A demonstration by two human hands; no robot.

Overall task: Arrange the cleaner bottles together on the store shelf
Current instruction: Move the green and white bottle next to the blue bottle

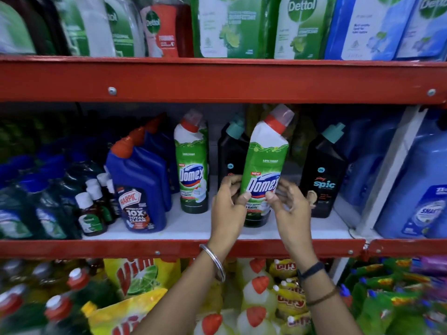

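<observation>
A green Domex bottle (264, 160) with a red cap leans slightly right above the middle shelf (193, 228), held low on its label. My left hand (228, 209) grips its left side. My right hand (290, 209) touches its right side with thumb and fingertips, the other fingers spread. A second green Domex bottle (193, 165) stands upright to the left. Blue Harpic bottles (140, 180) stand further left. Two black Spic bottles stand on this shelf: one (231, 151) behind the held bottle, another (324, 175) to its right.
Small brown Dettol bottles (92, 213) stand at the shelf's left front. Large blue jugs (416, 189) fill the right bay. Dettol packs (229, 25) line the upper shelf. Vim pouches (135, 281) and dish-liquid bottles crowd the lower shelf. The red shelf beam (217, 81) hangs just above the held bottle's cap.
</observation>
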